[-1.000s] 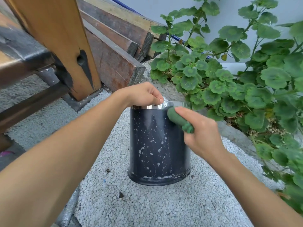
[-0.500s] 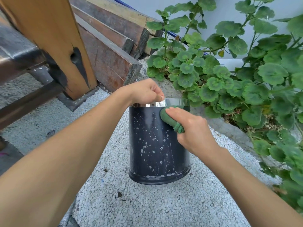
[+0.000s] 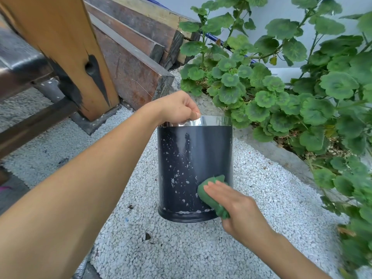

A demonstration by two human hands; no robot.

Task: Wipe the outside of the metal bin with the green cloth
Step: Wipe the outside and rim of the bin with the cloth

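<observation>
The bin stands upright on pale gravel, dark-walled with a shiny rim band at the top and a ring at its foot. White flecks and streaks cover the left and middle of its near side; the right strip looks cleaner.

The left hand grips the rim at the top left, fingers curled shut over the edge.

The right hand presses the cloth against the lower right of the wall, just above the foot ring. Its fingers lie straight and close together, flat on the bunched cloth, which sticks out past them toward the bin and trails down under the palm; the thumb cannot be seen.

A leafy plant grows just behind and to the right of the bin. To the left stands a wooden post with stacked planks behind it
</observation>
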